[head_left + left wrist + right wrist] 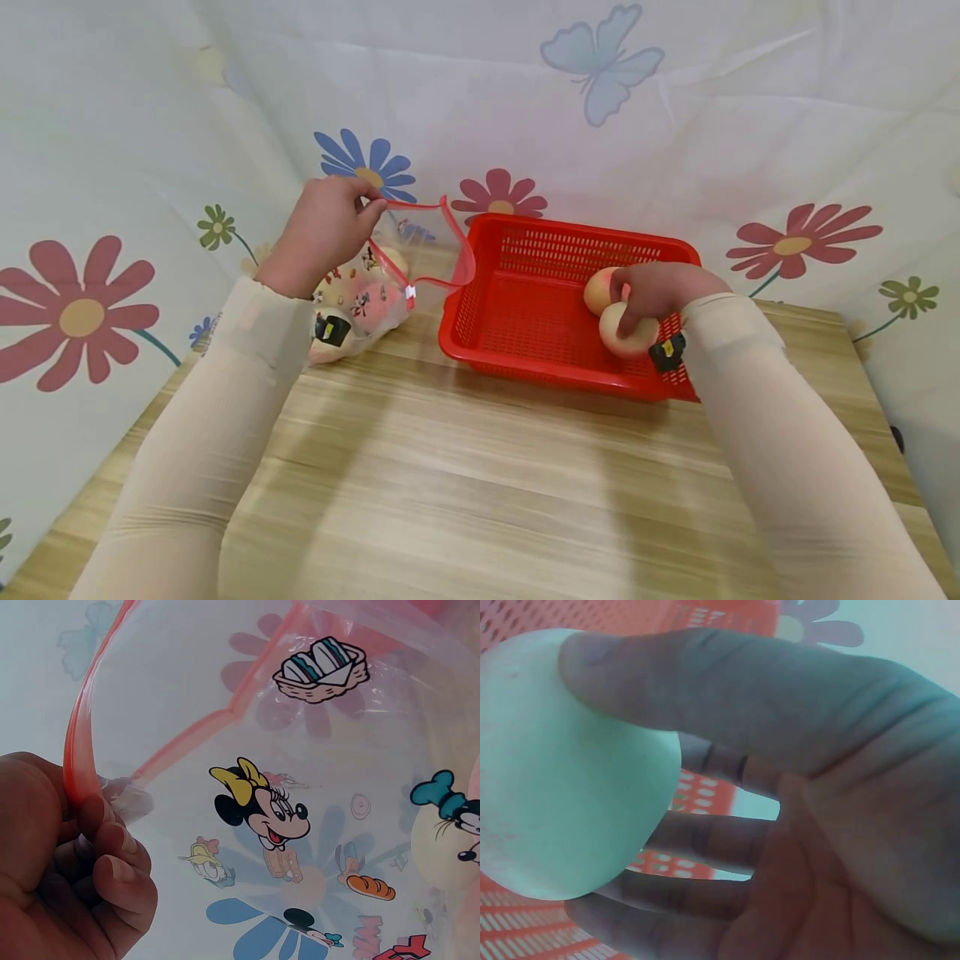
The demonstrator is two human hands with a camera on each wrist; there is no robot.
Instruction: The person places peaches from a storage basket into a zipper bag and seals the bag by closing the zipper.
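Light wooden table [465, 483] – red basket [525, 350] and printed zip bag [367, 300] rest on it

Cream sleeves [225, 400] cover both arms; black wrist cameras [667, 351] strapped on.

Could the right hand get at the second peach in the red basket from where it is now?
Probably yes. The second peach lies right beside the right hand inside the open-topped red basket, with nothing over it. But that hand already grips the nearer peach, so it would likely have to let go first.
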